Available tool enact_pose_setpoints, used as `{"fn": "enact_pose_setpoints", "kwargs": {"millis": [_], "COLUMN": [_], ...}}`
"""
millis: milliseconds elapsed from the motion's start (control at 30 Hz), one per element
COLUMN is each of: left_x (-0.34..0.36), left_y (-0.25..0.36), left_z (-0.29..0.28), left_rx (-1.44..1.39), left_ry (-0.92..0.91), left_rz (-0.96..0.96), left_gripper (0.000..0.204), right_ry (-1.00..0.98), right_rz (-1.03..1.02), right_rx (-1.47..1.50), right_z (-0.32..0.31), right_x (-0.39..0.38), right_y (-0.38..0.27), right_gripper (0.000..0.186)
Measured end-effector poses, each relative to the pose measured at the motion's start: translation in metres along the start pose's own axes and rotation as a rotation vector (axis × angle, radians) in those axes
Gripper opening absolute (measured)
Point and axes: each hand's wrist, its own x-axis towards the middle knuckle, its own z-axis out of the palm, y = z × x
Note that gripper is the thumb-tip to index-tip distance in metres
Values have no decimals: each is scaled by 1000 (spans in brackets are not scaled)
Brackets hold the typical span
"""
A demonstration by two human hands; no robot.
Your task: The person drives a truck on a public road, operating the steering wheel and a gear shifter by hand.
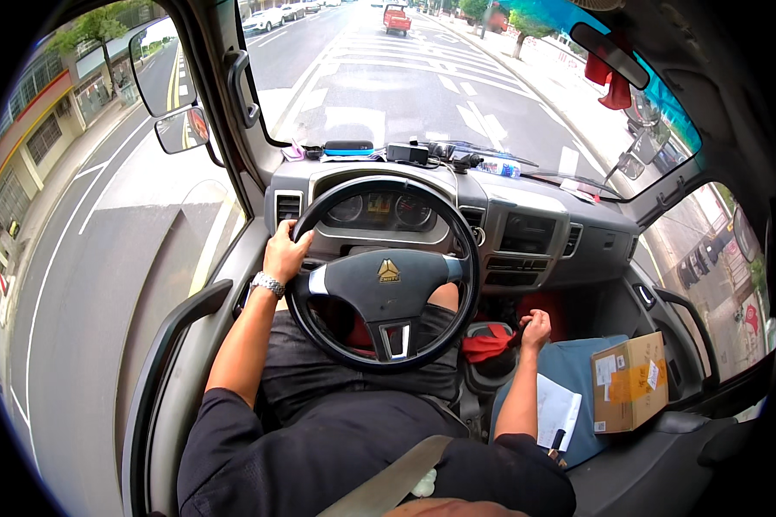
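My left hand (285,257) is closed around the left side of the black steering wheel (472,297), with a metal watch (268,284) on its wrist. Over the space between the seats, my right hand (535,329) is curled in a loose fist. A dark shape shows at its fingers, but I cannot make out what they hold. Just left of that hand lies a red cloth (489,345), draped over a grey console. Behind the wheel's upper rim sits the instrument cluster (379,209).
A taped cardboard box (631,383) and white papers (557,410) with a pen rest on the passenger side. Several small items, including a water bottle (500,167), line the dashboard. Through the windscreen, a red vehicle (396,19) is ahead on the road; white cars (263,20) stand at left.
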Motion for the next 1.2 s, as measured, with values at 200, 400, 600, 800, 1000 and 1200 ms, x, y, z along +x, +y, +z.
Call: {"fn": "enact_pose_setpoints", "kwargs": {"millis": [200,400,600,800,1000,1200], "left_x": [-2,-2,2,16,9,13], "left_y": [-8,-2,-6,12,8,18], "left_z": [2,-3,-1,-9,-6,-4], "left_rx": [64,38,67,77,118,158], "left_ry": [11,24,9,37,12,37], "left_rz": [34,21,35,56,85,123], "left_gripper": [46,50,50,48,50,50], "right_ry": [-46,-9,-27,0,-11,-5], "right_rz": [9,29,-11,-17,23,17], "right_rx": [-59,-15,-56,13,9,-42], "right_z": [-3,-10,-5,8,-5,-6], "right_x": [-8,-15,-10,-7,-11,-17], "right_y": [1,-10,-8,-20,-16,-7], "right_gripper": [27,26,26,25,27,27]}}
